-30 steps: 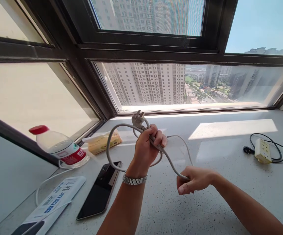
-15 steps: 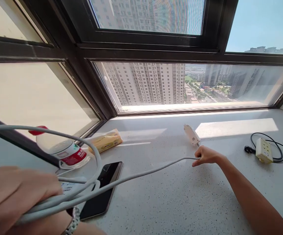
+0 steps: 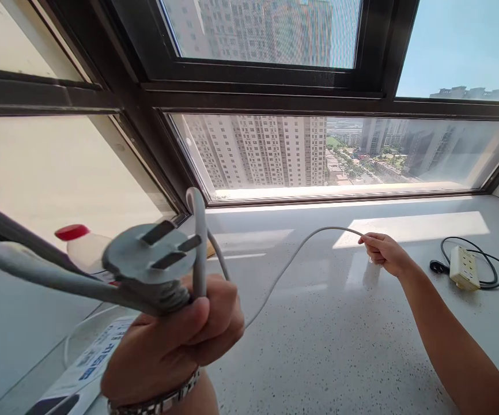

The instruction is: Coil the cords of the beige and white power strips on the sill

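Note:
My left hand (image 3: 176, 340) is raised close to the camera, closed around a bundle of grey power cord and its three-pin plug (image 3: 152, 262), whose prongs face me. A loop of the cord sticks out to the left. From the fist the grey cord (image 3: 293, 253) runs out over the speckled sill to my right hand (image 3: 383, 252), which pinches it a little above the surface, far to the right.
A water bottle with a red cap (image 3: 79, 245) stands at the left behind the plug. A white printed box (image 3: 89, 363) lies at the lower left. A beige power strip with a black cord (image 3: 465, 266) rests at the far right. Dark window frames (image 3: 154, 150) border the sill.
My left hand came up and right with the coiled cord, so the plug now faces the camera. My right hand lifted and moved slightly right along the cord. The small white piece seen near it is gone from view.

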`<control>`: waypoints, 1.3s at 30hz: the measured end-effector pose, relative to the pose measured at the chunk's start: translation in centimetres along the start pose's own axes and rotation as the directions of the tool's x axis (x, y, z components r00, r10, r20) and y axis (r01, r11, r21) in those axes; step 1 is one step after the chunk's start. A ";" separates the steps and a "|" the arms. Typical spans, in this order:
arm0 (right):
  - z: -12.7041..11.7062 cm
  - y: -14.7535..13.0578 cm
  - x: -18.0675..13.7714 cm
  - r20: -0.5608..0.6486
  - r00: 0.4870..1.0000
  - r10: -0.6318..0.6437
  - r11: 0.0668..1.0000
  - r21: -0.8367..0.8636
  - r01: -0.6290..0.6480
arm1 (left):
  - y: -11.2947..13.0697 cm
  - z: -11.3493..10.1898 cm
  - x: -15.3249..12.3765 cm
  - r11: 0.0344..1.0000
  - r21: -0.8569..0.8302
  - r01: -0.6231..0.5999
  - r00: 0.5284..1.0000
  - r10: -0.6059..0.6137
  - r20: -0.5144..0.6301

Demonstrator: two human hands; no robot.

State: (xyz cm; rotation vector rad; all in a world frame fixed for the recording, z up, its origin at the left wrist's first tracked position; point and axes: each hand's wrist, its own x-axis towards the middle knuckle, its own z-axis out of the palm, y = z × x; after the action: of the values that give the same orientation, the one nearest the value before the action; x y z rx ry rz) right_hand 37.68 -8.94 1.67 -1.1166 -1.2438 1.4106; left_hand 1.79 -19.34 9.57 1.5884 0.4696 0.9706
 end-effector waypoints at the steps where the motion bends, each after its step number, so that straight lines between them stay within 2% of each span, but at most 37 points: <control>1: 0.8 -0.5 -0.2 -0.040 0.999 0.000 0.997 0.081 0.003 | -0.1 1.2 1.4 0.998 -0.048 0.047 0.997 -0.044 0.060; 3: 2.3 -1.4 -0.9 -0.081 0.997 -0.018 0.968 0.247 0.037 | -0.9 3.2 4.2 0.983 0.034 0.179 0.969 -0.182 0.168; 5: 3.6 -2.2 -1.7 -0.075 0.996 -0.049 0.920 0.384 0.074 | -2.4 4.8 6.4 0.945 0.162 0.283 0.928 -0.312 0.204; 8: 5.3 -2.9 -3.1 -0.028 0.994 -0.104 0.869 0.483 0.105 | -4.8 6.0 8.2 0.883 0.326 0.338 0.888 -0.414 0.202; 10: 6.4 -3.0 -3.9 0.019 0.990 -0.139 0.858 0.502 0.111 | -5.9 6.5 8.7 0.869 0.360 0.339 0.867 -0.437 0.239; 15: 8.6 -2.3 -4.7 0.148 0.961 -0.233 0.857 0.497 0.132 | -6.6 6.9 8.9 0.910 0.245 0.334 0.829 -0.407 0.382; 18: 9.2 -2.0 -4.8 0.145 0.950 -0.278 0.881 0.432 0.192 | -6.9 6.8 9.1 0.925 0.167 0.340 0.826 -0.379 0.417; 21: 9.5 -2.1 -5.0 0.129 0.935 -0.330 0.897 0.352 0.268 | -7.4 6.5 9.2 0.918 0.076 0.389 0.801 -0.378 0.464; 23: 9.6 -2.2 -5.2 0.170 0.926 -0.336 0.914 0.295 0.278 | -7.8 6.6 9.2 0.913 0.028 0.408 0.780 -0.364 0.510; 25: 9.5 -2.2 -5.3 0.261 0.914 -0.309 0.936 0.255 0.244 | -8.1 6.9 9.3 0.907 0.004 0.421 0.738 -0.345 0.579; 29: 9.2 -1.9 -5.6 0.438 0.867 -0.238 0.944 0.315 0.100 | -8.2 8.2 9.6 0.892 0.002 0.452 0.604 -0.308 0.735; 31: 9.2 -1.7 -5.8 0.482 0.849 -0.215 0.925 0.381 0.017 | -8.4 8.8 9.7 0.882 0.033 0.471 0.536 -0.315 0.783; 32: 9.3 -1.7 -5.9 0.479 0.851 -0.213 0.907 0.421 -0.010 | -8.5 8.9 9.7 0.878 0.048 0.476 0.521 -0.326 0.789; 33: 9.4 -1.7 -5.9 0.456 0.862 -0.220 0.884 0.467 -0.022 | -8.6 9.0 9.7 0.875 0.056 0.482 0.526 -0.340 0.779; 34: 9.6 -1.8 -6.0 0.419 0.878 -0.232 0.855 0.518 -0.022 | -8.8 9.0 9.6 0.873 0.056 0.484 0.555 -0.356 0.752; 37: 10.0 -2.1 -6.0 0.301 0.919 -0.256 0.760 0.650 -0.001 | -9.0 8.6 9.4 0.886 0.091 0.454 0.699 -0.417 0.580; 39: 10.2 -2.4 -5.8 0.246 0.933 -0.264 0.723 0.691 0.023 | -8.8 8.4 9.2 0.881 0.209 0.424 0.786 -0.473 0.398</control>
State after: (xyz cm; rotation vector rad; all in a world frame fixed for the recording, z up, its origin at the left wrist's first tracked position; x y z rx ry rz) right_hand 28.77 -16.11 5.17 -0.2662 -0.8644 1.7695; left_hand 15.53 -15.29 4.37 1.6276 0.5545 0.2080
